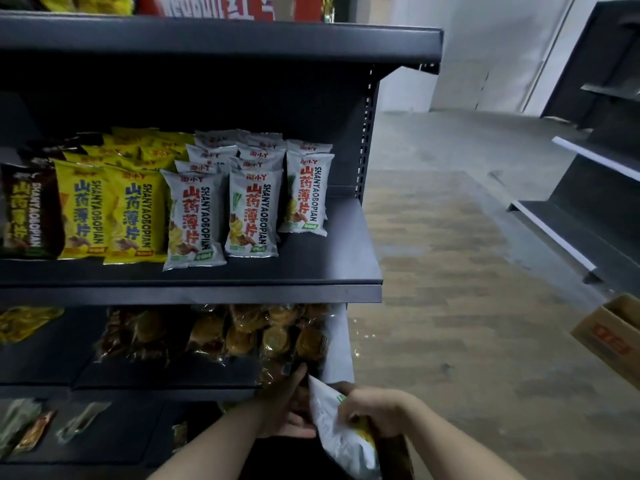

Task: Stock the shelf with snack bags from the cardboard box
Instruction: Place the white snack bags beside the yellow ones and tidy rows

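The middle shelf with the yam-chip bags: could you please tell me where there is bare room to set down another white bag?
Bare room lies at the middle shelf's right end, between the rightmost white bags and the perforated upright, plus the strip before them. Further left, the other white bags, yellow bags and brown bags stand packed.

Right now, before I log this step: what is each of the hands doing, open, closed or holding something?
Left hand: open, fingers straight beside the white snack bag.
Right hand: closed, gripping the white snack bag.
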Available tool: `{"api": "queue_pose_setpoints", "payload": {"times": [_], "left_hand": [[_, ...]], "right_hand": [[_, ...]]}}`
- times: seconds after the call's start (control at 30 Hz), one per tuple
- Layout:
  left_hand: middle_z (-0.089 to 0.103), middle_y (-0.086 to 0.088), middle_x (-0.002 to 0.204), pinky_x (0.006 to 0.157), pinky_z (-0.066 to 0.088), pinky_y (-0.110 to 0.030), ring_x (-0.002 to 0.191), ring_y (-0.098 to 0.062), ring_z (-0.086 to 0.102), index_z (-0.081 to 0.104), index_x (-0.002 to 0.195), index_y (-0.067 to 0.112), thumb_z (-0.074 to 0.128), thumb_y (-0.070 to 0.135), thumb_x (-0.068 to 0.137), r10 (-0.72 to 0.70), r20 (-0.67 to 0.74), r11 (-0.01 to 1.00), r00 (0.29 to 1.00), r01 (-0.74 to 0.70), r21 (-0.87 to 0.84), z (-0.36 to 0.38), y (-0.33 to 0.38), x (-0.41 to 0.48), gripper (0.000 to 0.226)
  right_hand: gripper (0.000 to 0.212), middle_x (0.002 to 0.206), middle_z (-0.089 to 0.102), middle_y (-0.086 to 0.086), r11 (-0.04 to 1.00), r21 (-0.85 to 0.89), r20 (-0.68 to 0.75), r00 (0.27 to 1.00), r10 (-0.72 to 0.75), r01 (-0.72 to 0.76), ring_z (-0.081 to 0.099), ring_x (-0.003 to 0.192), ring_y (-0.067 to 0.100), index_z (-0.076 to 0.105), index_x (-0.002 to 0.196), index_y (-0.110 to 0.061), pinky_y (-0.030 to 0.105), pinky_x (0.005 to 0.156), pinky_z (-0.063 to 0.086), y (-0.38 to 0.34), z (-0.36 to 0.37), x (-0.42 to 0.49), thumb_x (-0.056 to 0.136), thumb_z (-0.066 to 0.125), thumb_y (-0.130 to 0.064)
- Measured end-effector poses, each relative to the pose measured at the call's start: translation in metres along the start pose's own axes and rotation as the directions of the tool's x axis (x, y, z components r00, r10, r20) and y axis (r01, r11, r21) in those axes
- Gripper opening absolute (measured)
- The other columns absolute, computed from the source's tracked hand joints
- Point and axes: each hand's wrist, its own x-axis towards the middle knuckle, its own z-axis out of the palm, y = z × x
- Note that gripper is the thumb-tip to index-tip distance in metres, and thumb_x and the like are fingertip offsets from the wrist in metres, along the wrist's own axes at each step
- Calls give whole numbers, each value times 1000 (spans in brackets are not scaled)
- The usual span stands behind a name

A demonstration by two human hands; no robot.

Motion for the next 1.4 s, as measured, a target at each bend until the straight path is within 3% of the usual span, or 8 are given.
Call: {"api": "queue_pose_setpoints", "payload": {"times": [0.23,0.37,0.6,0.83,0.97,1.07,1.23,1.4], "left_hand": [[65,-20,109,86,55,-46,96,-30,66,61,114,-1,50,31,92,25,106,998,994,-30,50,-4,40,-51,40],[69,-14,107,91,54,-41,94,-24,67,68,107,6,44,39,94,81,119,982,990,-100,162,-3,70,-75,42],[72,-11,75,63,59,-31,66,-20,70,62,93,4,41,16,98,126,121,946,985,-156,285,11,132,-132,25],[53,-22,132,101,43,-35,118,-30,54,45,132,-6,36,2,100,307,20,868,952,-288,403,24,166,-177,35],[63,-18,105,90,49,-37,89,-26,61,50,122,-1,42,6,98,464,-32,857,885,-439,271,28,181,-183,26],[63,-18,108,81,54,-41,102,-32,62,55,115,1,54,8,93,609,-163,732,776,-470,494,38,189,-188,23],[67,-13,92,67,48,-31,90,-33,64,61,79,10,51,22,90,905,-109,212,410,-214,954,49,191,-193,19],[46,-8,60,53,26,-29,67,-31,48,44,60,7,45,6,81,972,-71,141,223,-318,937,48,185,-195,21]], "right_hand": [[55,139,45,15,993,-25,198,974,-106,114,53,121,33,54,120,-39,48,98,43,-38,-8,-44,72,61,-14],[50,123,57,9,976,41,194,956,-219,215,59,104,25,52,127,-34,40,88,48,-59,-5,-67,81,62,-16],[69,127,53,-11,876,45,-8,877,-481,481,54,117,11,29,144,-31,32,99,47,-106,-9,-114,88,68,-21],[57,135,38,-18,725,-194,-177,704,-688,660,39,120,0,31,131,-43,20,91,40,-141,-2,-148,89,66,-28],[71,127,35,-13,648,-333,-341,554,-760,685,40,114,5,19,141,-31,12,82,37,-157,9,-152,89,66,-23],[81,128,45,-9,578,-364,-445,408,-797,730,50,114,8,15,144,-25,2,78,40,-163,23,-141,84,70,-22],[94,126,52,-13,528,-311,-552,302,-777,790,56,113,9,9,146,-36,26,88,50,-171,34,-134,79,74,-31],[93,128,50,-19,520,-304,-639,234,-733,798,57,108,1,14,141,-43,21,81,50,-169,39,-129,74,78,-37]]}}
